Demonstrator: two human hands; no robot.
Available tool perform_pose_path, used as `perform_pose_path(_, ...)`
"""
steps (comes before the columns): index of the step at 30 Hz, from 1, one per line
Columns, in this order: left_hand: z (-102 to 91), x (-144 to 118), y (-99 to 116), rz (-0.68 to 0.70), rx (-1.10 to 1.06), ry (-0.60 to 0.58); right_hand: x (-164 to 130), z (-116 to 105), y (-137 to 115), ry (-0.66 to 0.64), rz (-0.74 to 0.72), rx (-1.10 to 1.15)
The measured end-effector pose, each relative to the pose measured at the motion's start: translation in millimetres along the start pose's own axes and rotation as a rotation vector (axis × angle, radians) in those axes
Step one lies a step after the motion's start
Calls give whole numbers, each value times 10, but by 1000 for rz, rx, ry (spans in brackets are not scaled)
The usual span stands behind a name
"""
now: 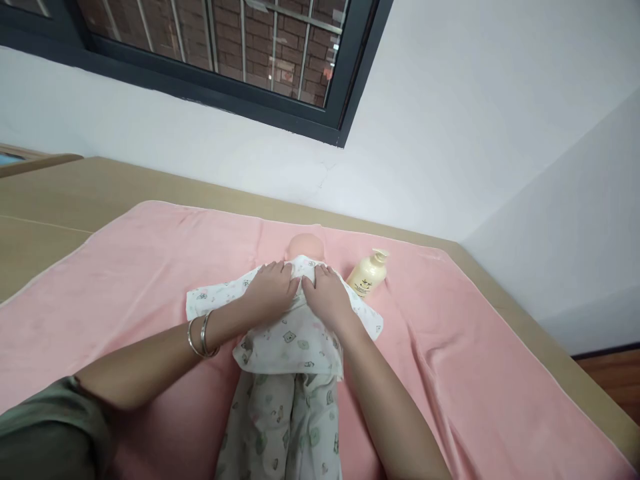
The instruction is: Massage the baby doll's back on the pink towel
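Left hand [273, 288]: my grip flat, released, pressing doll's printed top [287, 333].
Right hand [327, 297]: the same, beside it.
Handling, I judge: cloth soft, light; take hold at collar hem.
Doll [305, 245]: likely light, rigid head.

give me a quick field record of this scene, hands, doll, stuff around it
left hand: left hand flat on the white printed baby top, near the collar
right hand: right hand flat on the same top, beside the left
doll: pale plastic baby doll, on its back, dressed in matching printed trousers
surface: pink soft blanket
nearby: cream pump bottle, lying right of the doll's head
wrist: metal bangles on the left
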State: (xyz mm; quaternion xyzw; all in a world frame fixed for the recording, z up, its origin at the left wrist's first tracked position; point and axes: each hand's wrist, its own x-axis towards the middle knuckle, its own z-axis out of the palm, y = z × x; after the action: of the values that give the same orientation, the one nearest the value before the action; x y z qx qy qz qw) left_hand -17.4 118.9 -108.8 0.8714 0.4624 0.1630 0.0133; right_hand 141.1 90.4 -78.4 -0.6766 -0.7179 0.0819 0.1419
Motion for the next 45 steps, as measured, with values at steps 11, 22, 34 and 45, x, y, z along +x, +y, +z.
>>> perform_pose_path(11, 68, -144, 166, 63, 49, 161, 60, 63, 93, 22, 5, 35)
perform_pose_path(22, 77, -42, 112, -1, -162, 177, 16, 40, 32, 43, -4, -103)
perform_pose_path(34, -33, 148, -46, -207, -226, -79, -232, -97, -238, 14, 29, -195)
perform_pose_path(45, 68, -99, 106, 54, -37, 104, 158, 47, 272, 1, 13, 34)
